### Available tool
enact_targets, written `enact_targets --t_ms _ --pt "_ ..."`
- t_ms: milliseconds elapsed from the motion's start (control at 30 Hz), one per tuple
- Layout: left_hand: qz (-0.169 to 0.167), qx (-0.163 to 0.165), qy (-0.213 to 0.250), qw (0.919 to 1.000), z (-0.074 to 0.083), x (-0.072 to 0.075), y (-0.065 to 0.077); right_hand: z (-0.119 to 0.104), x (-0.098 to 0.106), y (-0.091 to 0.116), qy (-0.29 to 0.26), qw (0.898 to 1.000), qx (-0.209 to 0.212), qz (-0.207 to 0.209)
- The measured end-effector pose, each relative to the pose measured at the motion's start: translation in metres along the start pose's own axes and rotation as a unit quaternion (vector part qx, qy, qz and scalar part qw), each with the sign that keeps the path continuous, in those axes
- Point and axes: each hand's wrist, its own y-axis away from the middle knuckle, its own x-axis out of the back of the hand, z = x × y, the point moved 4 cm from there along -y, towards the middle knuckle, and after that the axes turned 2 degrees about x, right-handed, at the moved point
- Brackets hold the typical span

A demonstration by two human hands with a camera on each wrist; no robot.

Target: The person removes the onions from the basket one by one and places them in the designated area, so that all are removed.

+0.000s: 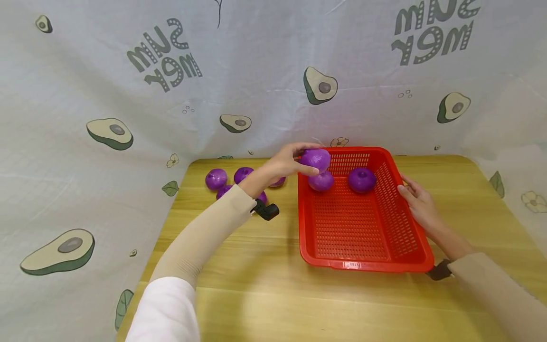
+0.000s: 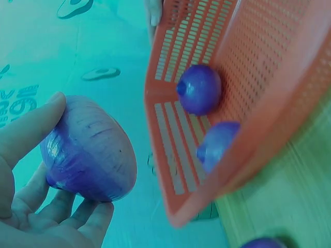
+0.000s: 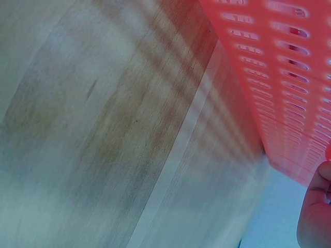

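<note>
My left hand (image 1: 285, 162) grips a purple onion (image 1: 315, 159) between thumb and fingers, above the far left corner of a red plastic basket (image 1: 363, 264). In the left wrist view the held onion (image 2: 93, 150) shows a pale, ribbed side and hangs beside the basket's rim. Two more onions lie inside the basket at its far end: a lighter one (image 1: 321, 181) at the left and a darker one (image 1: 362, 180) to its right. My right hand (image 1: 420, 202) holds the basket's right rim, thumb on top and fingers outside; the right wrist view catches only part of this hand (image 3: 316, 206).
Several purple onions, among them one at the far left (image 1: 216, 179), lie on the wooden table (image 1: 239, 266) left of the basket, partly hidden behind my left forearm. A patterned white sheet (image 1: 256, 57) hangs behind the table and along its sides.
</note>
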Motion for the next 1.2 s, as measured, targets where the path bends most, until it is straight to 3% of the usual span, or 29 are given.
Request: enact_targets --t_ms 200,400,633,1200 --pt "0.02 0.02 -0.007 0.9996 -0.009 0.029 0.018 0.0 0.001 0.0 0.033 0.999 -0.002 0.004" --pt "0.041 0.038 -0.012 0.9984 -0.021 0.057 0.037 0.001 0.002 0.0 0.018 1.0 0.003 0.006" --pt "0.071 0.053 0.015 0.9959 -0.04 0.084 0.06 -0.001 0.0 0.0 0.002 1.0 0.008 0.008" --pt "0.171 0.102 0.039 0.9793 -0.114 0.141 0.117 0.0 -0.002 0.001 -0.012 1.0 0.005 0.012"
